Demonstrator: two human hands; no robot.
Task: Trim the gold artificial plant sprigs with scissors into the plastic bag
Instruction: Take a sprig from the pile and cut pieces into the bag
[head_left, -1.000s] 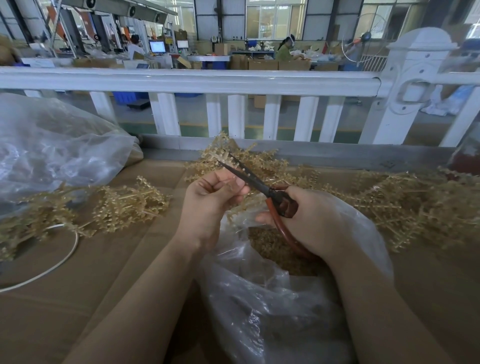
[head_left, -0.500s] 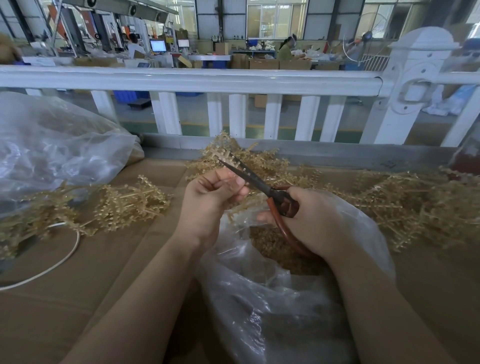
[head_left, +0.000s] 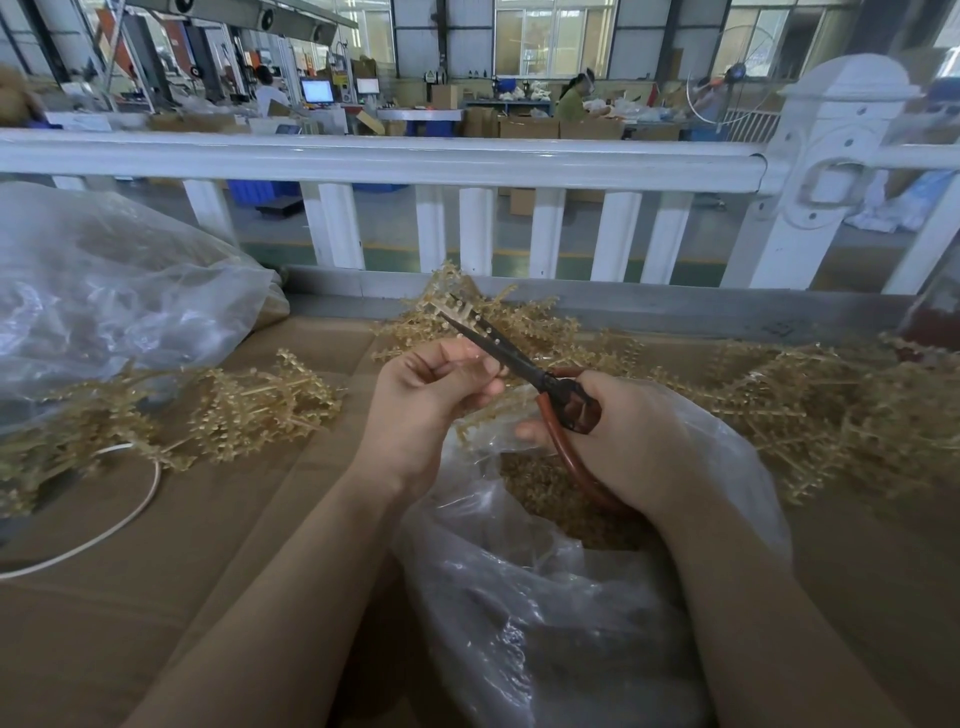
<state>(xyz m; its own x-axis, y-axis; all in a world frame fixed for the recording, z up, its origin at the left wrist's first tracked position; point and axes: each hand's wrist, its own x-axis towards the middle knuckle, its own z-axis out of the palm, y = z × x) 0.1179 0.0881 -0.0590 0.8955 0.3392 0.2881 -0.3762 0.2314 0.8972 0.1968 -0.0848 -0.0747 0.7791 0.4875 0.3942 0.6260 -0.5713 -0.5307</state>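
Head view: left hand (head_left: 426, 405) pinches a half-hidden sprig (head_left: 451, 307); right hand (head_left: 631, 441) grips scissors (head_left: 524, 366).

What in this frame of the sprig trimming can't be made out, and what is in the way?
Head view only:
- Right hand: its fingers round the scissors handle loops are turned away behind the hand's back.
- Sprig stem: the left hand curls over it, so the pinch point is hidden.
- Blade tips: lost against the gold sprigs behind; open or closed is unclear.
- Plastic bag: its near end is cut off by the bottom edge.
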